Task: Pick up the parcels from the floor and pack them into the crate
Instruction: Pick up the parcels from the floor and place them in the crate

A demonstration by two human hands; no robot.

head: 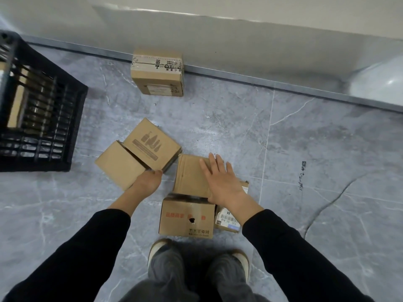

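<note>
Several cardboard parcels lie on the grey floor. My left hand (150,179) grips the near edge of a parcel printed with bottle shapes (150,146), which leans against a plain parcel (118,164). My right hand (220,177) hovers flat, fingers spread, over a parcel with its flap up (188,176). In front of it stands a parcel with red print and a hole (186,216). A small labelled parcel (227,221) sits partly under my right wrist. Another taped parcel (157,71) rests against the wall. The black slatted crate (43,118) stands at the left with cardboard inside.
A white wall with a grey skirting strip (239,76) runs across the back. A pale rounded object (379,81) sits at the far right by the wall. My two feet (196,256) stand just behind the nearest parcels. Open tiled floor (327,171) spreads to the right.
</note>
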